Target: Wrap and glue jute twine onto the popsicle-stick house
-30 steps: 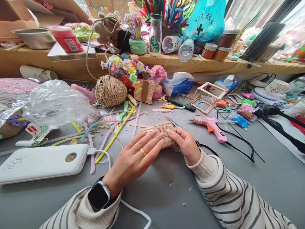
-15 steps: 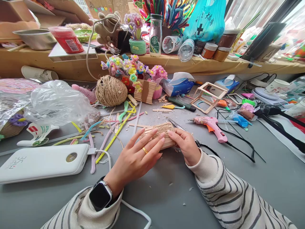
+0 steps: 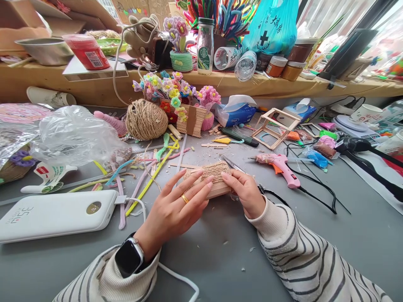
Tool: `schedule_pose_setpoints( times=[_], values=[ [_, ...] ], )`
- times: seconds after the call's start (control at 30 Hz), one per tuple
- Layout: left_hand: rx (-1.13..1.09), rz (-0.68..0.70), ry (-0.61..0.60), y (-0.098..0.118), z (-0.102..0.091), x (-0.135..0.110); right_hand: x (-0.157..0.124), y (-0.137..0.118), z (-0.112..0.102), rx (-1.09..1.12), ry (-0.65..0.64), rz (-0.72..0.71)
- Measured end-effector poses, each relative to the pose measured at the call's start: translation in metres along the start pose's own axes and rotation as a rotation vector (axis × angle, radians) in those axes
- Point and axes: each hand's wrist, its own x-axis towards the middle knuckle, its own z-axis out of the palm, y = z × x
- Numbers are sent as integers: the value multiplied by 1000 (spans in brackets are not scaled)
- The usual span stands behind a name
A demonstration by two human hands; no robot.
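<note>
My right hand [image 3: 250,193] is pinching the right end of a twine-wrapped wooden panel [image 3: 214,171], while my left hand [image 3: 176,209] is lying stretched open across its left part. The panel's bare edge is facing me, and the surface [image 3: 220,260] is spreading wide on that side. Right of the panel a hot glue gun [image 3: 280,165] is lying. Compared with half a second ago, my left fingers are resting slightly farther left.

Bright daylight enters through the upper-right window [image 3: 335,16], washed pale, while wide-angle distortion stretches the edges.
</note>
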Motion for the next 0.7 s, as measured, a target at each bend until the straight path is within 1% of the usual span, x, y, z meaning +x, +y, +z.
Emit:
schedule_pose_setpoints(
  times=[0.07,0.17,0.23,0.3,0.4,0.47,0.57,0.7],
  values=[
    [-28,-42,21,-2,0,-3,0,0,0,-1,-1,13],
    [-70,-182,118,-4,0,-7,0,-1,-1,1,5,20],
    [-80,-230,172,-4,0,-8,0,-1,-1,6,6,17],
    [-86,-186,170,-4,0,-8,0,-1,-1,8,3,15],
    [-63,-65,90,-2,-1,-7,0,-1,-1,4,-6,13],
    [-22,-15,44,-2,-1,-5,0,-1,-2,-4,-6,8],
    [27,16,25,-1,-1,-3,0,-1,-2,-17,-6,-8],
    [27,-6,39,-1,-2,-3,0,2,-3,-30,-11,-13]
  ],
)
